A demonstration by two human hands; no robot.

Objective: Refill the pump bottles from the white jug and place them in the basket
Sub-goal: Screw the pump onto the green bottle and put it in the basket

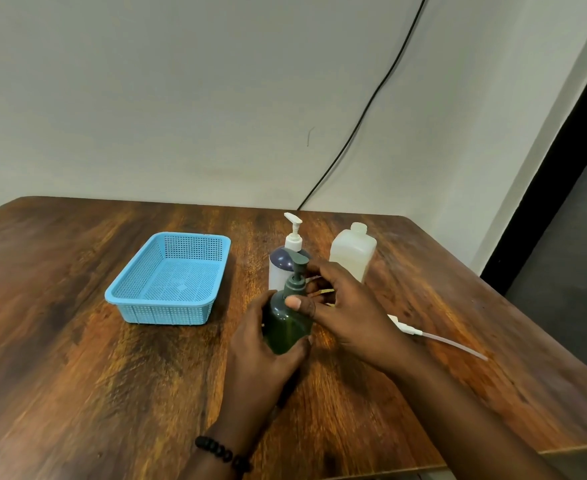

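Dark wooden table [112,358], pale wall [181,98] with black cable [364,114], both hands' fingers [297,303] clamped on green pump bottle [287,327]

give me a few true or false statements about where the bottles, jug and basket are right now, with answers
1. The blue basket already holds a bottle. False: nothing lies in it.
2. The left hand grips the body of the green pump bottle. True.
3. The right hand is at the green bottle's neck, thumb on its collar. True.
4. The white jug lies tipped on its side. False: it stands upright on the table, behind the hands.
5. A loose pump with its tube lies on the table to the right of the hands. True.
6. The white pump bottle stands inside the basket. False: it stands on the table, right of the basket.
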